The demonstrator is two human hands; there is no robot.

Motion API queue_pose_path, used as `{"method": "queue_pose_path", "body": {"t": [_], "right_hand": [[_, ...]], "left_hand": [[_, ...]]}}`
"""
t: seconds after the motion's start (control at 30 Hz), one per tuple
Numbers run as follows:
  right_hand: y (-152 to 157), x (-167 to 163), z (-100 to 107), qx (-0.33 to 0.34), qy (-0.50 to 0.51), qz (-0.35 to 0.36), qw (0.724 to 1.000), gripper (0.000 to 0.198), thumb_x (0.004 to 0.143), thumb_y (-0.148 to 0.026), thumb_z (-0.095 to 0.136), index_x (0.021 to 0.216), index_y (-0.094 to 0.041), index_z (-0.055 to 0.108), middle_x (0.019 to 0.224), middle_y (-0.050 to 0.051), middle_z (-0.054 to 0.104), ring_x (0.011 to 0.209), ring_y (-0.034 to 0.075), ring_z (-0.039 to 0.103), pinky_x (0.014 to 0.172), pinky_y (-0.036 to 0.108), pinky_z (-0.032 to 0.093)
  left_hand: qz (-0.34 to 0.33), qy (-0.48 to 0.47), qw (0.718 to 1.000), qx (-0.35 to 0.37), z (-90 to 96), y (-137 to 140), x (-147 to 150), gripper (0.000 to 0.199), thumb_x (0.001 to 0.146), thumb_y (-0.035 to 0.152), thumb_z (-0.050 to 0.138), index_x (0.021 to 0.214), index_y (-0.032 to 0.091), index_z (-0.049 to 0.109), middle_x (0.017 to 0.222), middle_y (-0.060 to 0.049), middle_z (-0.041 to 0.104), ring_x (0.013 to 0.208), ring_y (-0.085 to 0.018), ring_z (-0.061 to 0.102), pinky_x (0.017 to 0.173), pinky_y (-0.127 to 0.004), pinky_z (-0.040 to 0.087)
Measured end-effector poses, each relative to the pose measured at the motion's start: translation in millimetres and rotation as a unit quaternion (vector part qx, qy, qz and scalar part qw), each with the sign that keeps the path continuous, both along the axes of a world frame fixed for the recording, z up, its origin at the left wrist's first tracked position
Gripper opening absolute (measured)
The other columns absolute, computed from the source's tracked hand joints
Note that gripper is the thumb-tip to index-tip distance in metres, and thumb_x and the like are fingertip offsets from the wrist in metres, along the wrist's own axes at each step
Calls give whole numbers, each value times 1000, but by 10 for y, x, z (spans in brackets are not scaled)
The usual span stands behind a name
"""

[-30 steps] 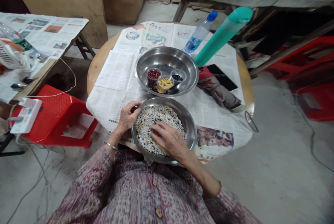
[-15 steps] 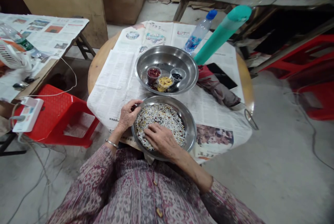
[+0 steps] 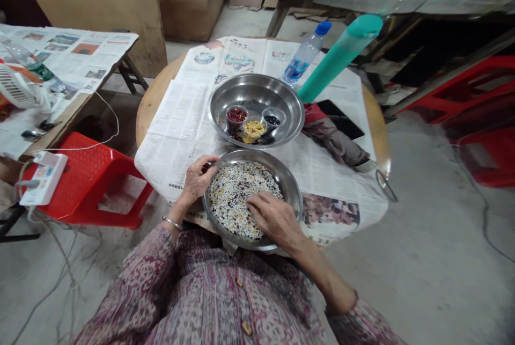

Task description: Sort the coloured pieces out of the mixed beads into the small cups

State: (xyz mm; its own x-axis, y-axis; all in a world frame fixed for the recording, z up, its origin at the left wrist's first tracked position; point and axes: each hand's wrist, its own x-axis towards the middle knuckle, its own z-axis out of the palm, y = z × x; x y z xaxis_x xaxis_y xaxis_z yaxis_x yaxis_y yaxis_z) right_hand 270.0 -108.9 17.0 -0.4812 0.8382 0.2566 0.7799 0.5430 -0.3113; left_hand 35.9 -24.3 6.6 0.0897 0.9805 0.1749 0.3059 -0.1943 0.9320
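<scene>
A steel basin point(image 3: 296, 195) right in front of me holds a layer of white rice-like grains point(image 3: 231, 200) mixed with yellow, dark red and black ones. On its left rim my left hand point(image 3: 198, 177) is closed, fingers over the edge. Inside the right part of the basin, my right hand point(image 3: 277, 220) touches the grains with bent fingertips drawn together; whatever is between them is hidden. Beyond stands a larger steel basin point(image 3: 217, 95) with three clear cups: dark red beans point(image 3: 236, 115), yellow kernels point(image 3: 254, 129) and black beans point(image 3: 272, 119).
Newspaper point(image 3: 177, 114) covers the round table. At the back right stand a water bottle point(image 3: 303, 55) and a tall teal cylinder point(image 3: 341, 55). A dark phone-like slab point(image 3: 341, 119) and a folded umbrella-like bundle point(image 3: 333, 138) lie on the right. A red stool point(image 3: 88, 173) is at left.
My right hand has moved right across the grains, and its fingers are drawn more closely together. My left hand stays on the rim.
</scene>
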Motion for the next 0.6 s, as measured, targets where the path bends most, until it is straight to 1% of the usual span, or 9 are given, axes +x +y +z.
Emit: {"method": "queue_pose_path", "body": {"t": [0.1, 0.2, 0.27, 0.4, 0.5, 0.6], "right_hand": [[-94, -82, 9, -21, 2, 69, 997, 13, 98, -18, 52, 95, -20, 65, 87, 3, 69, 85, 17, 65, 77, 29, 51], [-89, -127, -14, -15, -4, 81, 997, 11, 97, -19, 54, 94, -20, 65, 87, 3, 69, 85, 17, 65, 77, 28, 50], [-28, -125, -33, 1, -17, 61, 998, 12, 97, -18, 54, 94, -20, 66, 86, 3, 69, 84, 18, 65, 77, 29, 50], [136, -76, -38, 22, -30, -13, 999, 13, 97, -19, 55, 94, -21, 67, 86, 4, 70, 84, 18, 66, 77, 29, 49], [226, -44, -32, 27, -18, -56, 998, 13, 96, -20, 55, 95, -21, 68, 89, 4, 71, 86, 19, 67, 79, 29, 49], [273, -40, -46, 18, 5, -87, 996, 16, 97, -20, 53, 100, -20, 68, 93, 6, 72, 91, 21, 67, 82, 31, 51]], "left_hand": [[3, -3, 1000, 0, -1, 5, 6, 20, 86, 15, 61, 103, 18, 71, 96, -3, 74, 83, -15, 64, 74, -25, 52], [2, -5, 1000, -1, -4, 7, 7, 21, 86, 15, 60, 103, 18, 71, 97, -3, 74, 83, -14, 64, 74, -25, 52], [0, -4, 1000, -1, -4, 7, 6, 21, 86, 16, 60, 103, 18, 71, 96, -3, 73, 82, -14, 64, 74, -25, 51], [2, -2, 1000, 1, -4, 7, 4, 21, 86, 15, 60, 103, 17, 72, 94, -3, 73, 81, -14, 63, 73, -25, 51], [4, 0, 1000, -1, 0, 5, 5, 20, 86, 16, 61, 103, 18, 72, 94, -3, 73, 81, -14, 63, 74, -25, 51], [5, 1, 1000, -3, 4, 2, 7, 20, 86, 16, 61, 103, 18, 72, 95, -3, 74, 81, -14, 64, 73, -26, 52]]}}
